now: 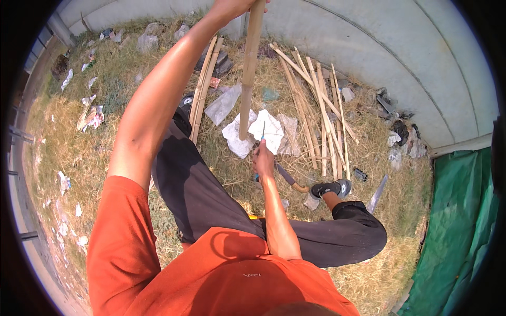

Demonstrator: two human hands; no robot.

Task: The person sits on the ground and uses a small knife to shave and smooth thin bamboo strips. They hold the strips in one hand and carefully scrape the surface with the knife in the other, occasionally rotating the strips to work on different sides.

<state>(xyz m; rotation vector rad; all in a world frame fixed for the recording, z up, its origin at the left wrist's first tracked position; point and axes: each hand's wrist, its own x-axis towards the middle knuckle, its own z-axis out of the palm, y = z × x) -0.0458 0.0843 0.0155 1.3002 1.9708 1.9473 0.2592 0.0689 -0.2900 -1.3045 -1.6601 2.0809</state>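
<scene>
Head view: a seated person steadies an upright bamboo pole [249, 68] over dry grass [105, 105].

Left hand [237, 5] is closed around the pole's top at the picture's upper edge; the pole's foot rests on white paper [274, 129]. Right hand [262, 158] sits just beside that foot, fist wrapped on a thin blue-handled tool [263, 130] pointing up near the pole. Split bamboo strips [321, 110] lie to the right; a curved knife [290, 179] lies near the right shoe [329, 188].

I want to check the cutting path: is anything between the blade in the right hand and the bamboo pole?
Nothing visible. The right hand holds a thin blade right beside the lower end of the bamboo pole, which the left hand grips at the top.
</scene>
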